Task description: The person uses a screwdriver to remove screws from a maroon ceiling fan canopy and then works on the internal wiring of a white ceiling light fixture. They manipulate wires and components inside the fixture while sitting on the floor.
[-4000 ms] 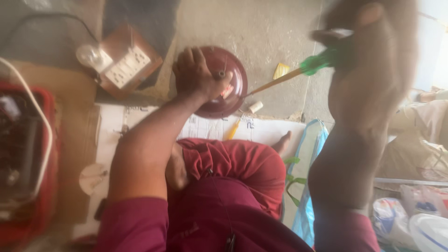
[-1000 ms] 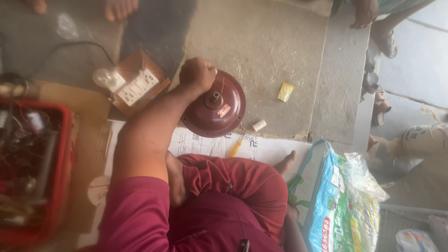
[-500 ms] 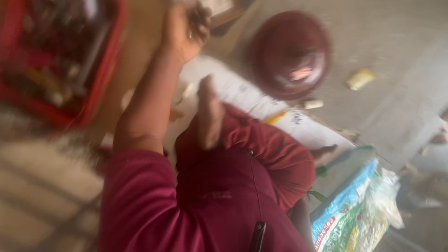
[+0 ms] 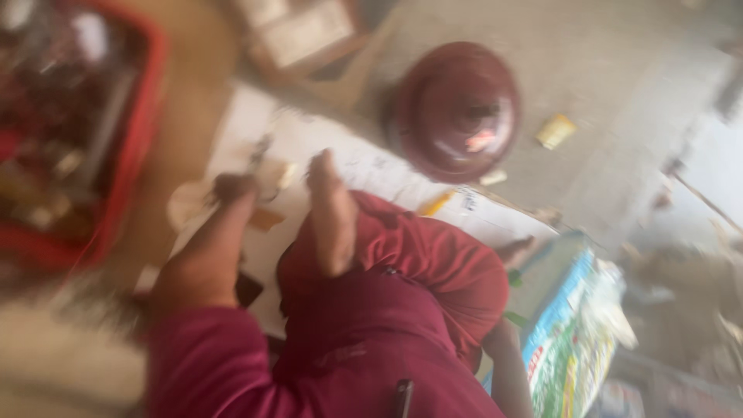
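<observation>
Maroon sleeve fills the bottom of my view, and my left hand reaches out from it over the white sheet spread on the floor. Its fingers look curled around something small and dark, but the blur is too heavy for me to tell what it is or how tightly they close. My right hand I cannot see at all. A bare foot rests on my red-clad knee, just beside that hand. Well apart, past the sheet's far edge, sits the dark red dome on the concrete. I judge it heavy, stiff and smooth, best gripped at its central hub. A red crate of parts stands to the left.
</observation>
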